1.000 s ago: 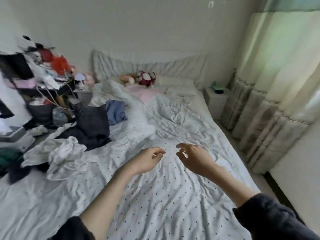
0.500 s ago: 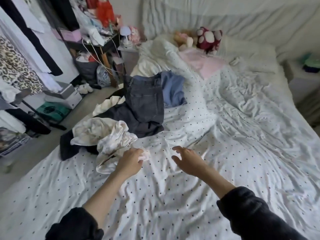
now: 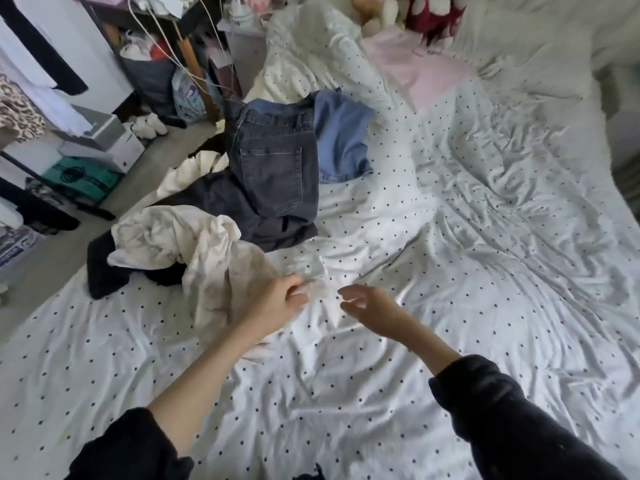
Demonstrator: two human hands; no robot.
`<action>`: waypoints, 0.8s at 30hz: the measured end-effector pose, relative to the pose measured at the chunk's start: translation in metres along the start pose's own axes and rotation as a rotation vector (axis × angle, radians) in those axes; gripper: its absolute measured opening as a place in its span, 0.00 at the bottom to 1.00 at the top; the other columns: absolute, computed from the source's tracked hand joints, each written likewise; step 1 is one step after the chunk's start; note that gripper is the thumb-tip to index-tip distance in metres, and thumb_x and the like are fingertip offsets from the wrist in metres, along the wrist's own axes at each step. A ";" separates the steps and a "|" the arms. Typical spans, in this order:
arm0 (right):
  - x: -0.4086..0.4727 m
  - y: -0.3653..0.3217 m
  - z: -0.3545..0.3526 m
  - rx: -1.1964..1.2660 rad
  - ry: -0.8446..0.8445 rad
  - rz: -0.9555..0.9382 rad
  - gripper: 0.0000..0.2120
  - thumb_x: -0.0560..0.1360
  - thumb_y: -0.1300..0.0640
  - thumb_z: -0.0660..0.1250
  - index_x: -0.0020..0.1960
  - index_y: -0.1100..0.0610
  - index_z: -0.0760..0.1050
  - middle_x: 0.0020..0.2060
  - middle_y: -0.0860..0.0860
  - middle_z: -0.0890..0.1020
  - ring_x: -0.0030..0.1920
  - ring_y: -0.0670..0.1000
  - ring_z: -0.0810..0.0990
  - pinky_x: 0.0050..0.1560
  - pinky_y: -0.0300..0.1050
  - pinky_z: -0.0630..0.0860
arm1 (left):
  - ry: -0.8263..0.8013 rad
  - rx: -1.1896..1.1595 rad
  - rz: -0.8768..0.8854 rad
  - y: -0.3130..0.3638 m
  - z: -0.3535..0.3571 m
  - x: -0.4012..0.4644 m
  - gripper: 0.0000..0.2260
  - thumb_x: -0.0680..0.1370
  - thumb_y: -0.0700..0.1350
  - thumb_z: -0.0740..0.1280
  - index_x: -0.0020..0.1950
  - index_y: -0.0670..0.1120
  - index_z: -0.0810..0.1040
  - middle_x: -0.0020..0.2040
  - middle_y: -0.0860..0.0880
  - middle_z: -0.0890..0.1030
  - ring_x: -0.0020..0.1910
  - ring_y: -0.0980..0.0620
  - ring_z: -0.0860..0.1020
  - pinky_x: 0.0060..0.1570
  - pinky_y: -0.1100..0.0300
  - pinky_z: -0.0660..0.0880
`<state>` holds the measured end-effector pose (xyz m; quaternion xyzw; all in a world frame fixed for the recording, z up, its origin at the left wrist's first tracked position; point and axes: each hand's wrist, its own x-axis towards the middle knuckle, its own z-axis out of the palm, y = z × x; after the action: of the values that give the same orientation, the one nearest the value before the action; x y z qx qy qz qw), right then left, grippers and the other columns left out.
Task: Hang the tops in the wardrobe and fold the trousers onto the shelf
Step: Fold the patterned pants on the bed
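A crumpled white garment [image 3: 194,251] lies on the left side of the dotted bed sheet [image 3: 450,306]. My left hand [image 3: 277,303] grips its near edge. My right hand [image 3: 367,303] hovers just right of it, fingers loosely spread and holding nothing. Behind the white garment lie dark grey jeans [image 3: 273,168], a blue garment [image 3: 341,133] and a black piece of clothing [image 3: 104,268], partly hidden under the white one.
Left of the bed stand a cluttered black shelf unit [image 3: 187,26], hanging clothes [image 3: 20,98], boxes [image 3: 104,140] and a green box [image 3: 79,174] on the floor. Plush toys [image 3: 426,12] and a pink cloth [image 3: 426,67] lie near the pillows.
The view swung left and down toward the clothes pile. My left hand reached the white garment and took hold of its edge; my right hand followed close beside it.
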<state>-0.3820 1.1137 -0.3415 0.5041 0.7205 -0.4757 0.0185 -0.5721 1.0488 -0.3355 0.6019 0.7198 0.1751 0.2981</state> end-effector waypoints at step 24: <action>-0.067 0.117 -0.047 -0.028 0.304 0.363 0.20 0.79 0.56 0.62 0.70 0.56 0.67 0.63 0.57 0.76 0.60 0.56 0.76 0.60 0.44 0.69 | -0.371 0.173 -0.040 0.048 0.074 0.033 0.18 0.79 0.43 0.62 0.70 0.48 0.69 0.69 0.48 0.70 0.67 0.50 0.68 0.64 0.53 0.67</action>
<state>-0.2406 1.1039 -0.3601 0.6910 0.6191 -0.3732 0.0022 -0.4909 1.0835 -0.3698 0.6328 0.6768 -0.0072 0.3761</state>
